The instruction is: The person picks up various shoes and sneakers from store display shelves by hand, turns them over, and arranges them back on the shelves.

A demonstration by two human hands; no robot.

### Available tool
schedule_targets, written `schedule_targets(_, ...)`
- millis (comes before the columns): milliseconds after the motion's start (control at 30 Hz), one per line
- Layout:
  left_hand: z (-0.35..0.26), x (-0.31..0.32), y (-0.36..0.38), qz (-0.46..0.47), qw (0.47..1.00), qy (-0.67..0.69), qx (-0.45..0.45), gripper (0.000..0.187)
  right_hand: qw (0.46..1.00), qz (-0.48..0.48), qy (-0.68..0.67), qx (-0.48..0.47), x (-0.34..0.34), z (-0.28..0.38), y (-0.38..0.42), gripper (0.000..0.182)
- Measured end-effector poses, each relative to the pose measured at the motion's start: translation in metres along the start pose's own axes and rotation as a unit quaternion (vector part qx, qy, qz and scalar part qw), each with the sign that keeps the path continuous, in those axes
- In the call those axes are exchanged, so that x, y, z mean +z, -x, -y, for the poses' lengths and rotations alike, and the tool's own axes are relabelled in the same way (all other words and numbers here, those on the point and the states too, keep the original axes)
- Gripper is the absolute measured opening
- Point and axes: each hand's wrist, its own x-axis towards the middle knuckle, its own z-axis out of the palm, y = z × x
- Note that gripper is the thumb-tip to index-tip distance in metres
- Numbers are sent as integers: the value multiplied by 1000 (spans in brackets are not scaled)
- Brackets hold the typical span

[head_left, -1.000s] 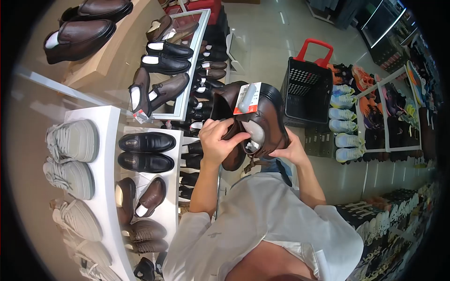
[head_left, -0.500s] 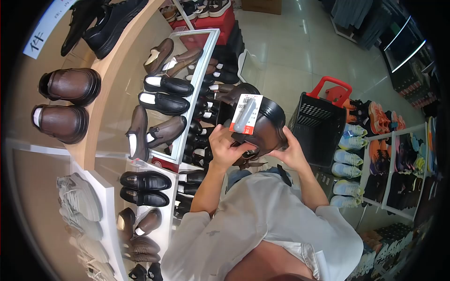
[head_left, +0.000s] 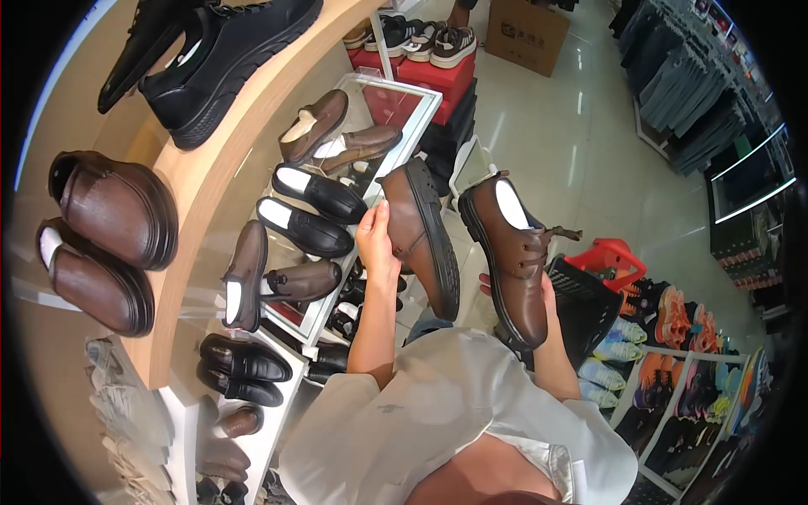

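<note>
My left hand [head_left: 379, 244] grips a brown leather shoe [head_left: 410, 215], tilted so its black sole faces right. In my right hand [head_left: 545, 316] is a second shoe, a brown lace-up [head_left: 515, 273] with white stuffing in its opening and its toe toward me. A gap separates the two shoes in front of my chest. Left of my left hand, several slip-on shoes rest on a glass display stand [head_left: 421, 109], among them a black pair [head_left: 307, 223]. Most of my right hand's fingers are hidden behind the lace-up.
A black basket with a red handle [head_left: 619, 261] stands at right, beside racks of bright sneakers [head_left: 619, 341]. On the curved wooden shelf [head_left: 198, 160] at left are brown shoes [head_left: 122, 210] and a black shoe [head_left: 227, 63]. A cardboard box [head_left: 526, 35] sits at the back, near another person's hand [head_left: 459, 15].
The shoes were held close together with a white-and-red tag facing up; now they are apart, one in each hand, and the tag is out of sight. The view has shifted.
</note>
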Motion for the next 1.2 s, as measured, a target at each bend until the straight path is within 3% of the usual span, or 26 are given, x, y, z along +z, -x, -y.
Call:
schedule_targets(67, -1, 12, -26, 2, 999, 32, -42, 28, 999, 25, 44, 14, -11, 17, -30, 80)
schedule_targets(133, 5, 21, -46, -8, 992, 50, -119, 33, 966, -26, 250, -67, -9, 30, -63, 80)
schedule_targets(333, 38, 23, -113, 4, 962, 182, -205, 37, 971, -72, 223, -54, 10, 56, -136, 81)
schedule_targets(433, 33, 33, -130, -5, 969, 154, -196, 36, 960, -112, 253, -39, 18, 61, -164, 94)
schedule_targets(533, 23, 38, -141, -20, 955, 186, -231, 35, 951, -132, 276, -32, 32, 68, -181, 96)
schedule_targets(633, 35, 44, -149, -2, 970, 166, -175, 41, 958, -161, 235, -40, 25, 71, -206, 91)
schedule_targets(667, 38, 48, -151, 17, 977, 146, -153, 44, 959, -158, 233, -39, 24, 73, -216, 91)
schedule_targets(733, 34, 53, -152, 0, 978, 101, -184, 51, 961, -93, 258, -30, 24, 80, -234, 86)
schedule_targets(833, 29, 55, -162, 61, 968, 75, -231, 51, 971, -34, 236, -4, 8, 103, -269, 77)
schedule_targets(1000, 31, 100, -176, 37, 983, 88, -158, 51, 961, 80, 259, 60, -17, 157, -338, 75)
schedule_targets(1067, 41, 114, -191, 16, 989, 49, -142, 53, 964, 157, 190, 96, -21, 181, -366, 77)
schedule_targets(1133, 56, 130, -212, -6, 992, 66, -104, 61, 957, 177, 190, 127, -34, 208, -397, 76)
schedule_targets(1200, 73, 145, -238, -76, 995, -64, 23, 76, 963, 138, 170, 158, -39, 230, -420, 71)
